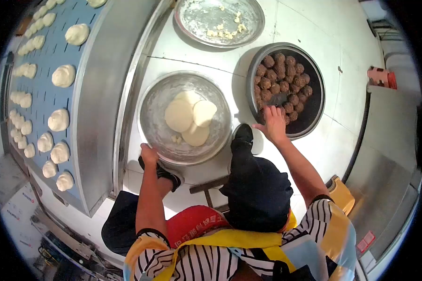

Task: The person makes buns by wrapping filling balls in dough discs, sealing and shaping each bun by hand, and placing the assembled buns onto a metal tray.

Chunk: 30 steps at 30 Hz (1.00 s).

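Note:
A wide metal basin (150, 100) stands on the floor in front of me, with several pale flattened dough rounds (179, 115) overlapping in it. My left hand (149, 154) is curled at the basin's near-left rim. To the right, a round black tub (315, 112) holds many brown filling balls (280, 70). Over the tub's near-left edge reaches my right hand (273, 124), thumb apart and fingers extended toward the balls at the near side. What lies right under those fingertips is partly hidden. A dark patch shows just beyond them among the balls.
On the left runs a blue conveyor belt (86, 14) carrying rows of dough pieces (64, 76), with a metal side wall (103, 84). Another metal basin (190, 23) with dough scraps sits farther off. A steel cabinet (384, 140) and a yellow object (341, 194) are at the right.

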### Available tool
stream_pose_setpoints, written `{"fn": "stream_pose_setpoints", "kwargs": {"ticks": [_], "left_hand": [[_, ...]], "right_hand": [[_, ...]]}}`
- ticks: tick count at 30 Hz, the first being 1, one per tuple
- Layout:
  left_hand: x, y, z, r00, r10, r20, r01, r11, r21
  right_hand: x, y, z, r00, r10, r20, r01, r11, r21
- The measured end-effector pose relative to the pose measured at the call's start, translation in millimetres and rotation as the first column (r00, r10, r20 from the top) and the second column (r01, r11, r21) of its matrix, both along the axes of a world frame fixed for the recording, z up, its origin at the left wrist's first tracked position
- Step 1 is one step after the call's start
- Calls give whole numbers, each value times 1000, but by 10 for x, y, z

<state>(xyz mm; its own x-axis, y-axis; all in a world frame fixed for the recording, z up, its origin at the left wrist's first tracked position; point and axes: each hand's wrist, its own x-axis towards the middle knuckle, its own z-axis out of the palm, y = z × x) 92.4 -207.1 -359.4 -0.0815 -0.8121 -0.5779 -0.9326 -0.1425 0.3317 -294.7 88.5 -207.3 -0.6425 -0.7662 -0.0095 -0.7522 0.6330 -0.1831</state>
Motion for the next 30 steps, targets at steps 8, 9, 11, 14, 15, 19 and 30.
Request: {"fn": "stream_pose_setpoints", "kwargs": {"ticks": [8,9,11,14,15,19,30], "left_hand": [[-41,-7,164,998,-65,-25,65,998,-19],[-33,-27,130,998,-62,-29,61,998,-15],[-23,-10,108,998,-59,-35,59,998,-6],[-107,-48,357,996,-92,21,92,996,-9],[-142,-75,391,996,-76,40,76,997,9],[-191,-245,545,975,-153,161,151,988,26],[-794,-387,1421,877,-371,-304,290,916,-278]], "right_hand": [[117,97,-571,1000,29,8,-30,959,283],[161,133,-552,999,50,15,-52,956,290],[204,112,-528,993,43,108,-79,930,359],[54,-305,-53,943,-30,332,-180,793,582],[20,-564,113,941,2,339,-199,813,548],[128,-1421,-175,834,328,444,-434,886,161],[520,-1881,-1219,619,647,445,-784,540,305]]}}
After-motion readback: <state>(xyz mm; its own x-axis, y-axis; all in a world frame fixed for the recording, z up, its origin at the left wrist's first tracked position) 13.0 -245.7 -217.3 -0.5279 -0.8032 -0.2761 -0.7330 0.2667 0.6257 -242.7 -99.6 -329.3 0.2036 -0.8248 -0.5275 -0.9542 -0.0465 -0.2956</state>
